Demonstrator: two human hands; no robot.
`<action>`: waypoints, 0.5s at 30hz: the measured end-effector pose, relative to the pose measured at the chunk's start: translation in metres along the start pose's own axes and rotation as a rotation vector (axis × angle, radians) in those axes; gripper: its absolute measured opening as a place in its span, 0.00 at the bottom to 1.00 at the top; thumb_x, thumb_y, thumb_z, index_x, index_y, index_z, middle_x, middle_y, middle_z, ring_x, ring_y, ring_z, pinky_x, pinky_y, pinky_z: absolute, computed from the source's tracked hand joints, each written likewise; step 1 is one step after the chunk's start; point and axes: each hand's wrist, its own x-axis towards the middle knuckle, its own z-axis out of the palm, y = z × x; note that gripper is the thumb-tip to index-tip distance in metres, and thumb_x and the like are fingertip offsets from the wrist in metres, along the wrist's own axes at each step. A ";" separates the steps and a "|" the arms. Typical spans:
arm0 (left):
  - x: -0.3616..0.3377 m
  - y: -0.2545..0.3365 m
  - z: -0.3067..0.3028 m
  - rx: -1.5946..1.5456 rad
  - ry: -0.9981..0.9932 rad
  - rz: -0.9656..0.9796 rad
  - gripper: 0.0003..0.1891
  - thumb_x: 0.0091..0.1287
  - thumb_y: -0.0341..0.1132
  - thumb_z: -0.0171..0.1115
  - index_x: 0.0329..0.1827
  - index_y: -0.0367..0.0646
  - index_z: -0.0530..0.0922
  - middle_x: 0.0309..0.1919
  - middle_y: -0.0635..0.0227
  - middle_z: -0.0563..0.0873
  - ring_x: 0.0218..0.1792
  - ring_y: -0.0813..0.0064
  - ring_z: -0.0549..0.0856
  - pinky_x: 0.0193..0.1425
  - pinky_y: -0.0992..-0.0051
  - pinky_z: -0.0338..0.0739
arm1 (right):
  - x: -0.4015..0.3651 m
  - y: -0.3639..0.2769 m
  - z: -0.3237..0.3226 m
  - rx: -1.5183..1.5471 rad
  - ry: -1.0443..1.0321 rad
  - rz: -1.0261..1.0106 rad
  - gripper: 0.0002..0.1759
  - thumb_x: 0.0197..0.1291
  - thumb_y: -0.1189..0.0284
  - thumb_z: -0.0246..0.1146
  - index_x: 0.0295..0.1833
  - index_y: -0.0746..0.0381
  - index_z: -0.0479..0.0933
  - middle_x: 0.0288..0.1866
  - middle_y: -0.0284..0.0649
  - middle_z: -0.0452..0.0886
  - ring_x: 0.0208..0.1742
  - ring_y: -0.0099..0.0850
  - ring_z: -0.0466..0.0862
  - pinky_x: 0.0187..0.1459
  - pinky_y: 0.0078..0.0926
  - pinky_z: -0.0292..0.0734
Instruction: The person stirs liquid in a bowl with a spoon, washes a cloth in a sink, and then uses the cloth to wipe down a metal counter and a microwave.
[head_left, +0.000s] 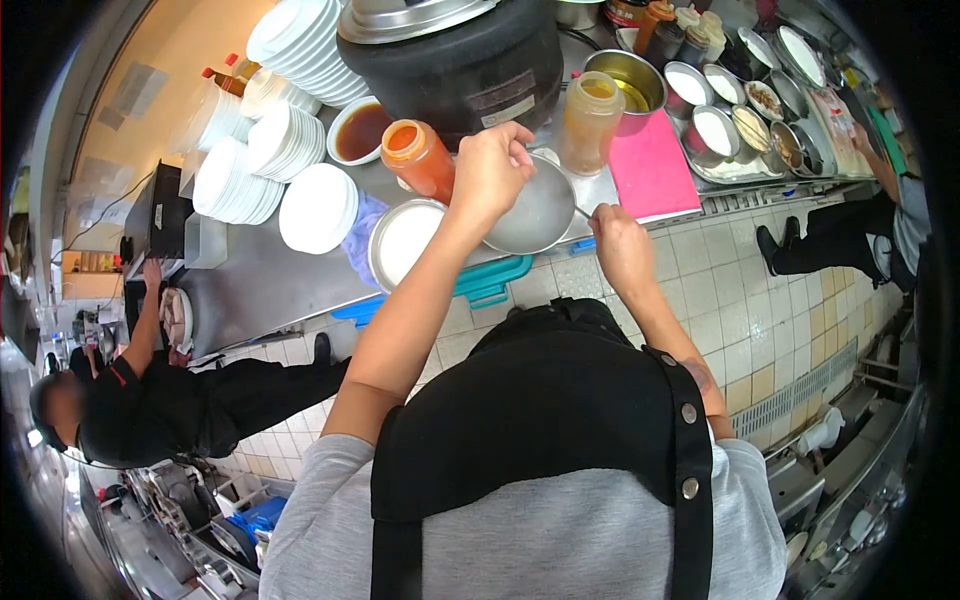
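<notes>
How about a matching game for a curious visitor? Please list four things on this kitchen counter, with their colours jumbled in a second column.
Things:
1. Squeeze bottle beside the person's left hand
2. Crumpled cloth beside the white plates
3. Flat sheet near the right hand
4. Liquid in the white bowl

Colours:
A. Pink
B. Brown
C. Orange
D. Purple

Right pairs: 1-C, 2-D, 3-A, 4-B

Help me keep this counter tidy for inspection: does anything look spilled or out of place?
Only the purple cloth looks untidy: it lies crumpled between the white plates and a round container, right among the dishes. No clear spill shows.
</notes>
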 end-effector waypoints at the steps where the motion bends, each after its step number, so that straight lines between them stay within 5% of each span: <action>1: 0.000 -0.001 0.001 -0.016 -0.013 -0.014 0.15 0.51 0.20 0.61 0.43 0.35 0.81 0.28 0.59 0.87 0.32 0.70 0.86 0.40 0.74 0.79 | -0.002 -0.001 0.003 0.013 -0.011 0.005 0.06 0.56 0.73 0.62 0.32 0.65 0.74 0.29 0.48 0.79 0.32 0.47 0.81 0.33 0.42 0.75; 5: -0.001 -0.015 0.011 -0.087 -0.005 -0.028 0.17 0.54 0.18 0.55 0.48 0.35 0.80 0.30 0.56 0.87 0.35 0.65 0.87 0.43 0.71 0.79 | -0.005 -0.002 0.014 0.124 -0.094 0.031 0.08 0.55 0.73 0.62 0.31 0.67 0.75 0.28 0.50 0.81 0.31 0.49 0.82 0.33 0.44 0.76; 8: 0.000 -0.024 0.013 0.018 -0.022 0.049 0.20 0.54 0.16 0.54 0.50 0.36 0.79 0.31 0.59 0.87 0.33 0.72 0.87 0.41 0.74 0.80 | -0.006 0.002 0.022 0.309 -0.178 0.094 0.09 0.55 0.72 0.63 0.30 0.68 0.77 0.27 0.51 0.81 0.30 0.48 0.82 0.33 0.42 0.77; 12: -0.002 -0.018 0.009 -0.014 -0.039 0.005 0.19 0.53 0.18 0.60 0.50 0.37 0.80 0.31 0.60 0.87 0.32 0.72 0.87 0.40 0.75 0.80 | -0.006 0.004 0.019 0.506 -0.299 0.303 0.08 0.55 0.72 0.64 0.30 0.68 0.79 0.24 0.51 0.81 0.28 0.45 0.82 0.32 0.37 0.75; 15: -0.003 -0.008 0.002 0.015 -0.050 -0.032 0.19 0.52 0.20 0.63 0.49 0.37 0.80 0.30 0.60 0.87 0.32 0.73 0.87 0.40 0.75 0.80 | -0.007 0.003 0.009 0.528 -0.207 0.309 0.08 0.56 0.72 0.64 0.31 0.67 0.79 0.24 0.49 0.81 0.26 0.44 0.82 0.32 0.36 0.75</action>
